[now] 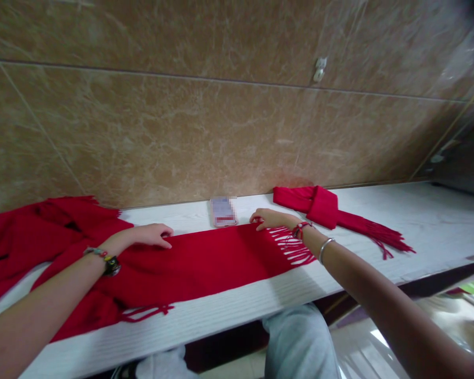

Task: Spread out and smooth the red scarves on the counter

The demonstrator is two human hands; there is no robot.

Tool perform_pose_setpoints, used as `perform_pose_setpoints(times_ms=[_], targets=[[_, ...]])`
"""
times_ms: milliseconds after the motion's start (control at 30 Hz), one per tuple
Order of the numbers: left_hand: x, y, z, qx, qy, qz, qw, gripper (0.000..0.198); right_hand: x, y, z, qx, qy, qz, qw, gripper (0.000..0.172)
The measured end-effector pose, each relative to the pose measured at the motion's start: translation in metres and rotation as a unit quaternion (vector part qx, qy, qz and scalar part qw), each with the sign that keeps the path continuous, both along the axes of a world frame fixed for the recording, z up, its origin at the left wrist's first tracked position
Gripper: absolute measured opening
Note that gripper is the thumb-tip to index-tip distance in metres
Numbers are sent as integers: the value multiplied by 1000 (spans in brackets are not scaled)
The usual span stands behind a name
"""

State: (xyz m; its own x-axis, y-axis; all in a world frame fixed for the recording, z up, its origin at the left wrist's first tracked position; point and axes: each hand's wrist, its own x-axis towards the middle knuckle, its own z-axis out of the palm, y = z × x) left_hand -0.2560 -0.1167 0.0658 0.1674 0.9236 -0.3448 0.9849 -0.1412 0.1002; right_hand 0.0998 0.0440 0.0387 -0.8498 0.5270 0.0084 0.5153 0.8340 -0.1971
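A red scarf (pixel 217 258) lies spread flat along the white counter, its fringed end at the right. My left hand (pixel 154 235) rests on the scarf's far edge near the left, fingers apart. At the far edge by the fringe, my right hand (pixel 269 217) has its fingers closed on the scarf. More red cloth (pixel 27 237) lies in loose folds at the left, partly under my left forearm. A second red scarf (pixel 324 207), knotted or folded over itself, lies at the right with its fringe pointing right.
A phone-like item (pixel 223 211), partly blurred, lies against the wall between my hands. The white counter (pixel 379 205) runs along a brown marble-patterned wall (pixel 181 137). My knees are below the counter's front edge.
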Motion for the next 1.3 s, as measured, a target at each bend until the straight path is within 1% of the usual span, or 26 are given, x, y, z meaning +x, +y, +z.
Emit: perform_pose_setpoints(times_ms=[133,367,533,700,833,900,1067,1200,1300], targets=[[-10,-2,6,-27,-7,0,1000,33,-4,8,4,-35,-26,-10,999,38],[-30,-10,6,-21,-14,15,1000,30,-11,24,4,-73,-53,-10,996,26],[-36,-17,6,-10,-23,28,999,33,-9,23,6,-44,-50,-29,997,21],[-42,-26,12,9,-17,52,998,35,-7,27,1,-16,-41,-49,998,19],[-48,-27,14,14,-1,61,998,37,-7,33,-2,-9,-40,-55,998,18],[-46,-25,15,15,-3,54,998,37,-8,36,-1,-7,-40,-54,998,17],[-31,-16,18,32,-35,8,999,31,-9,37,2,2,-32,-45,998,15],[-32,-13,24,64,-39,12,997,32,-6,33,7,31,-1,-53,998,11],[-34,-19,32,89,-41,13,995,34,1,26,13,59,36,-52,996,12]])
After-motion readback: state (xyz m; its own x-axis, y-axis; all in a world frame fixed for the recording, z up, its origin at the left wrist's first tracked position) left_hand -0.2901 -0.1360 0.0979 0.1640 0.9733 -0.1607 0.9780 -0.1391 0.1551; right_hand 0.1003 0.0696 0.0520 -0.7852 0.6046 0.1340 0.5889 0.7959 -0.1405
